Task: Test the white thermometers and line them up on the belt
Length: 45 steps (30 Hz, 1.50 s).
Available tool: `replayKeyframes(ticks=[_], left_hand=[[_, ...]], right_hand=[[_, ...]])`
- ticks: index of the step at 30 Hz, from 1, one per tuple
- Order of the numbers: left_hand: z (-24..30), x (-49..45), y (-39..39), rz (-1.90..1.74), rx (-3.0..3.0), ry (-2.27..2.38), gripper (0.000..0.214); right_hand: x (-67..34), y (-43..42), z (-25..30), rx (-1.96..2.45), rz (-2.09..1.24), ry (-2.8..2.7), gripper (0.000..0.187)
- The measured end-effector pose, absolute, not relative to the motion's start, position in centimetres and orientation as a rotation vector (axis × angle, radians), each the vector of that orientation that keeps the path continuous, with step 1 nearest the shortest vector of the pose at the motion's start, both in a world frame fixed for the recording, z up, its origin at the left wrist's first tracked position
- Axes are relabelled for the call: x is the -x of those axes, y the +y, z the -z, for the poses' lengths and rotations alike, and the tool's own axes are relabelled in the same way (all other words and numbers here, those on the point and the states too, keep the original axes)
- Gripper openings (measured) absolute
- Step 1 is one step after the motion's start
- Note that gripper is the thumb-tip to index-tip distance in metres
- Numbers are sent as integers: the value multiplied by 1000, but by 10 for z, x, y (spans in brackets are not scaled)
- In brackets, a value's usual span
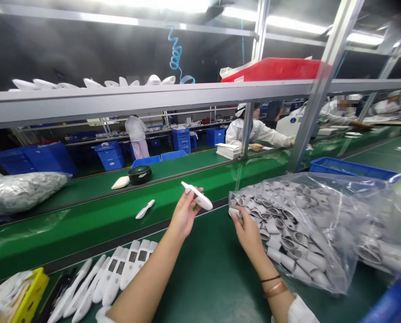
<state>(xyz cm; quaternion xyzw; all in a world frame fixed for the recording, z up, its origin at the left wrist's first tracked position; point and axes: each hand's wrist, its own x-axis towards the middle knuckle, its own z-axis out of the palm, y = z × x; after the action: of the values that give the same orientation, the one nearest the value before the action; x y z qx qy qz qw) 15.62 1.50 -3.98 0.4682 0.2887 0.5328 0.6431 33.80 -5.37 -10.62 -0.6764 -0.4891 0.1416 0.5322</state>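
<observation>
My left hand [183, 217] is closed around a white digital thermometer [203, 201], raised over the near edge of the conveyor with its narrow tip pointing up and left. At the mouth of a clear plastic bag [342, 251], my right hand [248, 233] pinches a short light-grey plastic sleeve [234, 211]. Many similar grey hollow sleeves [288, 242] fill the bag. Several white thermometers [115, 269], some with dark display windows, lie in a slanted row left of my left forearm. One more white thermometer [145, 210] rests on the green conveyor [96, 224].
A yellow bin [35, 298] with white parts stands at the lower left. Across the belt are a black round object [140, 175] and a stuffed plastic bag [22, 193]. A metal shelf [153, 96] and an upright post [321, 85] stand ahead. Co-workers sit beyond.
</observation>
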Motion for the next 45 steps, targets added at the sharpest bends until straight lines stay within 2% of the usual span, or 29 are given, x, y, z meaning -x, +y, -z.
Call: replayKeyframes(ticks=[4,7,10,14,19,22,28,36,45], left_hand=[[20,-148,-36,-1210,-992,470,48],[7,-142,-64,-1055,-1003,406,51],[-4,-135,-85,-882,-1070,338,53],[-6,-128,-107,-791,-1177,276,71],[-1,-124,-121,-784,-1394,436,68],[0,-126,-125,-802,-1538,497,74],[-4,-124,-129,-786,-1567,498,71],[-8,-120,-130,-739,-1643,480,73],[-8,-122,-125,-720,-1689,460,68]], right_hand=[[-322,-73,84,1314,-510,-1034,53],[-313,-94,61,1187,-607,-940,58],[-307,-117,36,1088,-666,-854,54],[-301,-143,8,950,-712,-812,47],[-288,-157,-9,874,-611,-850,41],[-283,-160,-13,871,-538,-898,34],[-276,-168,-17,992,-420,-1205,26],[-272,-170,-17,979,-355,-1163,16],[-270,-172,-3,1041,-313,-1179,22]])
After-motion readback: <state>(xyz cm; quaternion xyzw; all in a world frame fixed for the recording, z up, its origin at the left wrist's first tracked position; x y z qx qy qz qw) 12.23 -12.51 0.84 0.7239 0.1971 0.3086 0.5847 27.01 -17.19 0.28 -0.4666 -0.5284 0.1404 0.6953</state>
